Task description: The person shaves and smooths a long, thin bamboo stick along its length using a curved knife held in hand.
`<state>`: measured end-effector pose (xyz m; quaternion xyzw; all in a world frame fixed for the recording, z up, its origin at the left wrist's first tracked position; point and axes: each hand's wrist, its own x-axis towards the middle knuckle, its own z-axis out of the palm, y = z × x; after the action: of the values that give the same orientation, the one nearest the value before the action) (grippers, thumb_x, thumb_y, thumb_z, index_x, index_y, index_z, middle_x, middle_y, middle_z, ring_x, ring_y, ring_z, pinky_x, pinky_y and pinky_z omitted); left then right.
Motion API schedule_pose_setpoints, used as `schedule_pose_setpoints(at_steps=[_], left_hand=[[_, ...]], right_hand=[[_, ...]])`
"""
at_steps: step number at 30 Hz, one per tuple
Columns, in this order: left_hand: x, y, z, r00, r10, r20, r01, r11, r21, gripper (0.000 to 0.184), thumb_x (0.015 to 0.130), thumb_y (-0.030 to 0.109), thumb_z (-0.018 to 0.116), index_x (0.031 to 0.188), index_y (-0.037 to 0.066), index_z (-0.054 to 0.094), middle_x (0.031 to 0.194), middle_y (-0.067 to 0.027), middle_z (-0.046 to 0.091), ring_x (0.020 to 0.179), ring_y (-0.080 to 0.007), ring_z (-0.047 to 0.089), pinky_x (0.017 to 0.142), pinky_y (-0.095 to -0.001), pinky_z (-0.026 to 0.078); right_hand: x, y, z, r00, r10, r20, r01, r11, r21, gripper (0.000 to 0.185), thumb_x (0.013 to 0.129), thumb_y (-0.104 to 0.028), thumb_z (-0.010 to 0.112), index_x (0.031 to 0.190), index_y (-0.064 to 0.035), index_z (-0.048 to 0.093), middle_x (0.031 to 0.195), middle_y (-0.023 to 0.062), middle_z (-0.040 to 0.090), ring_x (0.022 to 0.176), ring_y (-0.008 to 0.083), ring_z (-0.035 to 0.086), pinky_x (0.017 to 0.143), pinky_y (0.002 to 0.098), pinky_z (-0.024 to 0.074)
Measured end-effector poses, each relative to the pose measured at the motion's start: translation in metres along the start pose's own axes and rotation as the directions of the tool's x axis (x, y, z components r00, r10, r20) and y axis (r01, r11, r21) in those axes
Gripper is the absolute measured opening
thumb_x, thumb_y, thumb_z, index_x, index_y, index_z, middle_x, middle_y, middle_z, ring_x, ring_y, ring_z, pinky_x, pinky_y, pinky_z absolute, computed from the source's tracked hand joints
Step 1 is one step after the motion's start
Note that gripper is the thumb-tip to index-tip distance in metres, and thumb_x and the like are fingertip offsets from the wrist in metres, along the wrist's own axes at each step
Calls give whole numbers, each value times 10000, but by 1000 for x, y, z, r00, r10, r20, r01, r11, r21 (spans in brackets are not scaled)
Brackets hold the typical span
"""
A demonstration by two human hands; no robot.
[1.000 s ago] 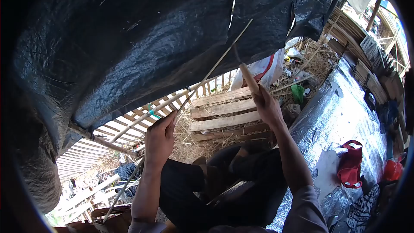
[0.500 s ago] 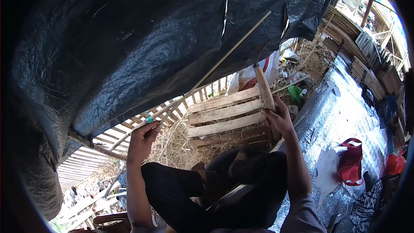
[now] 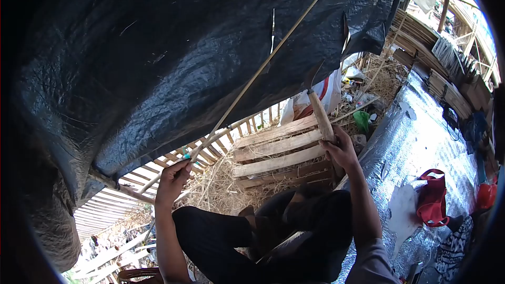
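Pinched in my left hand [image 3: 174, 180] is the lower end of a long, thin bamboo strip [image 3: 258, 73]. The strip slants up and to the right across the dark tarp, its far end free. My right hand [image 3: 342, 147] is closed around the thick wooden handle of a knife [image 3: 321, 115]. Its dark, narrow blade points upward and is hard to make out against the tarp. Blade and strip are apart. Below the knife, a slatted wooden crate [image 3: 279, 153] rests on straw, in front of my bent knees.
Black tarp [image 3: 184, 63] hangs over the upper left, above a bamboo slat fence [image 3: 108, 202]. A shiny silver sheet [image 3: 389, 152] covers the right side, with a red cloth item [image 3: 432, 200] on it. Straw and litter lie beyond the crate, near a white sack [image 3: 334, 92].
The bamboo strip has tilted more upright, its far end moving up and left. The knife has dropped slightly, and the view has shifted a little. Both hands keep their hold.
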<state>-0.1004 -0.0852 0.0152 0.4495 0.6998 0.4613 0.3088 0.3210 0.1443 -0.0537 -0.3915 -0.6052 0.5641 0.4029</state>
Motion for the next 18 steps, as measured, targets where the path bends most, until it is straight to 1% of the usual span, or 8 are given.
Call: schedule_pose_setpoints(at_steps=[7, 9, 10, 13, 15, 16, 17, 18], left_hand=[[-2, 4, -1, 999, -32, 14, 33, 998, -61, 274, 977, 190, 637, 1164, -8, 670, 642, 83, 454, 566, -6, 363, 506, -209, 295], [-2, 2, -2, 999, -37, 20, 38, 996, -79, 268, 979, 182, 634, 1165, -7, 670, 647, 80, 457, 569, -4, 374, 511, -208, 318], [-1, -1, -3, 999, -38, 20, 39, 996, -80, 268, 979, 182, 634, 1165, -7, 670, 647, 80, 457, 569, -4, 374, 511, -208, 318], [0, -7, -4, 1000, 3, 25, -1, 996, -87, 260, 972, 168, 642, 1166, -1, 674, 662, 72, 492, 576, -6, 396, 517, -208, 338], [1, -8, -4, 999, 48, -4, -48, 999, 2, 251, 962, 150, 654, 1167, 7, 679, 693, 62, 539, 595, -10, 424, 531, -212, 352], [2, -11, -4, 997, 82, -17, -80, 994, 75, 253, 954, 156, 666, 1165, 18, 687, 742, 39, 607, 630, -31, 481, 576, -220, 407], [1, -11, -2, 997, 77, -14, -75, 995, 72, 253, 954, 156, 666, 1165, 18, 687, 742, 39, 607, 630, -31, 481, 576, -220, 407], [-1, -6, 1, 994, 104, -24, -100, 986, 135, 255, 952, 161, 669, 1163, 18, 689, 763, 24, 630, 657, -41, 512, 617, -224, 438]], right_hand=[[-2, -7, 2, 1000, 15, 0, -15, 999, -48, 465, 865, -90, 705, 1269, 5, 497, 760, 33, 598, 531, 88, 549, 475, 251, 433], [-2, -6, 3, 1000, -7, 21, 5, 995, 101, 467, 870, -89, 696, 1281, 3, 493, 780, 28, 603, 605, 90, 573, 536, 271, 467], [-3, -6, 3, 1000, -6, 21, 4, 995, 100, 467, 870, -89, 696, 1281, 3, 493, 780, 28, 603, 605, 90, 573, 536, 271, 467], [-5, -3, 4, 999, 29, 37, -35, 988, 154, 482, 871, -89, 691, 1295, -1, 479, 803, 17, 608, 669, 115, 582, 607, 299, 490], [-5, 2, 8, 975, -221, -26, 222, 975, 27, 451, 842, -167, 723, 1211, 13, 537, 812, 70, 641, 714, 147, 605, 664, 326, 507], [-7, -4, 8, 976, -217, -26, 218, 976, 26, 451, 842, -167, 723, 1211, 13, 537, 812, 70, 641, 714, 147, 605, 664, 326, 507], [-8, -13, 6, 988, -148, -41, 132, 954, -269, 432, 821, -225, 730, 1158, -3, 576, 808, 107, 661, 727, 194, 641, 678, 346, 517], [-9, -25, 9, 993, -85, -76, 32, 843, -538, 421, 800, -283, 737, 1105, -19, 615, 805, 144, 680, 739, 241, 677, 691, 366, 527]])
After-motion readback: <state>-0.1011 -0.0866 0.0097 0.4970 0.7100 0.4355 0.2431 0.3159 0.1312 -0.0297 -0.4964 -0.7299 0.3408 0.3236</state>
